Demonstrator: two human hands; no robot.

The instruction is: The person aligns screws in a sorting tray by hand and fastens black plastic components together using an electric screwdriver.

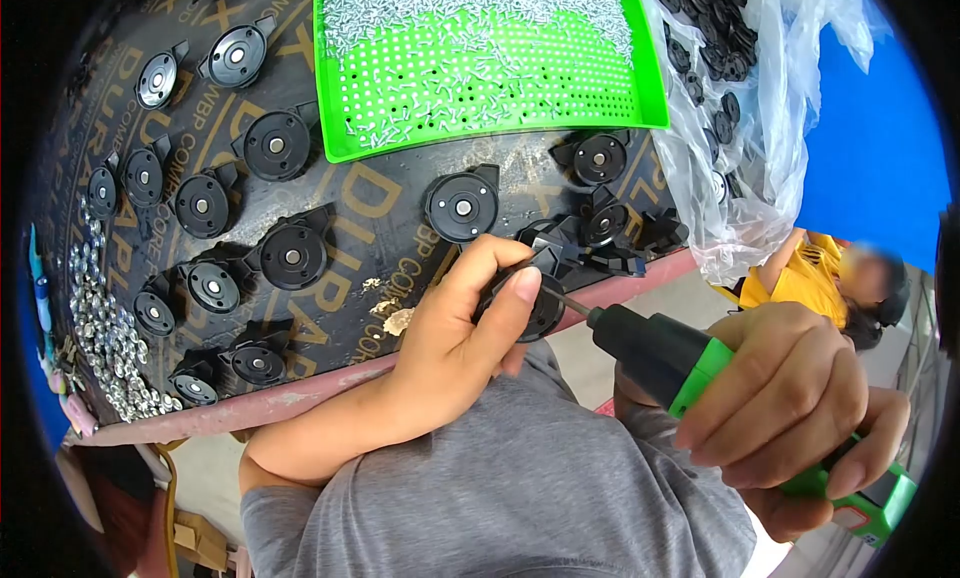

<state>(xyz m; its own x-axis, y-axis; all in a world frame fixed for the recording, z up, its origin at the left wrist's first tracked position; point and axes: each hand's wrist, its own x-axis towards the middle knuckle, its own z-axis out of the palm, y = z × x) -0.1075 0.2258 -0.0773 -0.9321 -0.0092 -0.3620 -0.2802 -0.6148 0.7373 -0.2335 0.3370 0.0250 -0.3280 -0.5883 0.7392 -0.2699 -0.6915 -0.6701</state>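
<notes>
Clearly, both of my hands are busy. From this end I read the left hand (465, 328) as pinching one round black part (545, 316), hard and plastic-looking, between thumb and fingers at the table's near edge. My right hand (790, 398) is wrapped firmly around one power screwdriver (655, 356), green and matt black, its thin metal bit pointing at that part; I can't tell whether the tip touches it.

On the dark, gold-lettered table (350, 308) I count eleven black discs (277, 146) at left, each with a pale centre, and one similar disc (462, 208) midway. One glossy green tray (654, 78), perforated, carries silvery screws (480, 3), too many to count. One crinkled clear bag (790, 108) lies at right, and shiny metal bits (105, 328) spill at far left.
</notes>
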